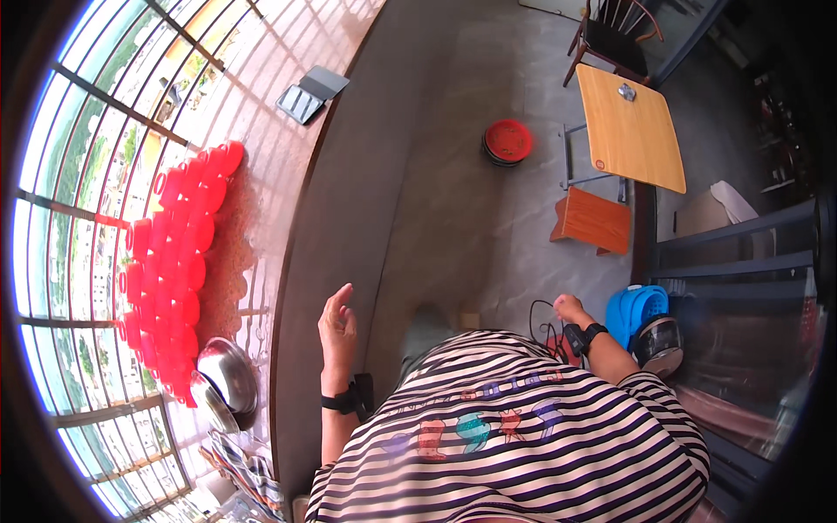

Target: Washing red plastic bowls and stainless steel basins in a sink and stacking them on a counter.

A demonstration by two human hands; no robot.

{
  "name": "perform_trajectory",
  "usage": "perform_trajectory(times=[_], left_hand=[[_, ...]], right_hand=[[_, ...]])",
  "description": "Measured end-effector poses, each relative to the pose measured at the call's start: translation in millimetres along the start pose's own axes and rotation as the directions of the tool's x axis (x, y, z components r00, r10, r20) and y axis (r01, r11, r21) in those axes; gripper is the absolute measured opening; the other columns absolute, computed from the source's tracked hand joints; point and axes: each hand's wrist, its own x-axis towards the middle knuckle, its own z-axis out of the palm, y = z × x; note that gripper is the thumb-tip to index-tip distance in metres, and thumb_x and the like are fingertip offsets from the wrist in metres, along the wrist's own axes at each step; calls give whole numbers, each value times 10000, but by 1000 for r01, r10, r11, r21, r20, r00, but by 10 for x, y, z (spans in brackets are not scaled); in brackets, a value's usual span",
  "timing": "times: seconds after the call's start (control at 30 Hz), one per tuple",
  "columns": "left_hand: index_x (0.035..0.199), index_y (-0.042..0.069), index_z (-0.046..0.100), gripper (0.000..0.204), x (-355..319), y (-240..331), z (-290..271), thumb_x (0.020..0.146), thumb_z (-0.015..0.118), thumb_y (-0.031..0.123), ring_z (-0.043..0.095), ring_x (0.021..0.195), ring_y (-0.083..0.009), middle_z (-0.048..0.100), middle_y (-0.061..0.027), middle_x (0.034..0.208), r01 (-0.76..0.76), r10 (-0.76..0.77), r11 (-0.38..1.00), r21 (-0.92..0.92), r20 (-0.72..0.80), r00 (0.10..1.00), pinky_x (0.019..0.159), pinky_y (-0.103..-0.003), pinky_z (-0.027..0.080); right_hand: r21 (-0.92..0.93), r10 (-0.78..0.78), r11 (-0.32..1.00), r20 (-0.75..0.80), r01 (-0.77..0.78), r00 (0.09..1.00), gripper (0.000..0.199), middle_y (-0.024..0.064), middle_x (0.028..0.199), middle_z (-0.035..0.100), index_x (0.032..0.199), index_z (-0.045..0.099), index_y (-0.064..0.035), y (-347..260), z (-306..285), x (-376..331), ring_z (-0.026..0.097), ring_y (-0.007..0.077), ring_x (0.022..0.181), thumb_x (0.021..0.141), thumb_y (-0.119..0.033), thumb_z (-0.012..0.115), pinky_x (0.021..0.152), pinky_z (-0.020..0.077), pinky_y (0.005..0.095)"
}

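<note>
My left hand (pixel 337 336) is raised beside the stone counter (pixel 281 209), its fingers stretched out and nothing in them. On that counter, by the barred window, red cups (pixel 170 270) stand stacked in a large heap. Closer to me, shiny steel bowls (pixel 228 376) lean beside the cups, apart from my left hand. My right hand (pixel 569 309) hangs at my right side with its fingers curled in, and no held thing shows. Near it is a thin black wire loop (pixel 534 315). Dark bands circle both wrists.
A tablet in a folding case (pixel 301 103) lies at the counter's edge. On the floor stand round red-topped stools (pixel 508 141), stacked, a folding wooden table (pixel 632 126), a low wooden stool (pixel 595 220) and a dark chair (pixel 615 39). A blue basket (pixel 636 312) is at my right.
</note>
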Motion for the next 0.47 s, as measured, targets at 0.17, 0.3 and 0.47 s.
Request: perform_trajectory(times=[0.17, 0.3, 0.47], left_hand=[[1228, 58, 580, 438, 582, -178, 387, 835, 458, -93, 624, 1090, -218, 648, -131, 1147, 89, -79, 994, -61, 148, 986, 888, -305, 496], [1245, 65, 572, 449, 1245, -386, 731, 846, 452, -102, 633, 1060, -192, 663, -119, 1116, 95, -86, 995, -23, 253, 964, 908, -291, 493], [1236, 64, 575, 396, 2244, -583, 1238, 860, 499, -36, 640, 1053, -214, 668, -125, 1115, 146, -138, 989, 6, 369, 919, 909, -311, 499]], right_hand=[[244, 92, 965, 15, -93, 996, 109, 54, 708, 661, 850, 659, -104, -299, -50, 301, 638, 174, 590, 829, -150, 563, 596, 527, 323], [267, -36, 963, -35, 44, 999, 117, 51, 698, 658, 853, 659, -92, -880, -188, 598, 635, 161, 593, 850, -160, 564, 588, 526, 315], [239, -28, 971, 2, 27, 1000, 173, 55, 753, 651, 937, 644, -61, -1421, -553, 1034, 631, 147, 635, 859, -197, 570, 611, 530, 287]])
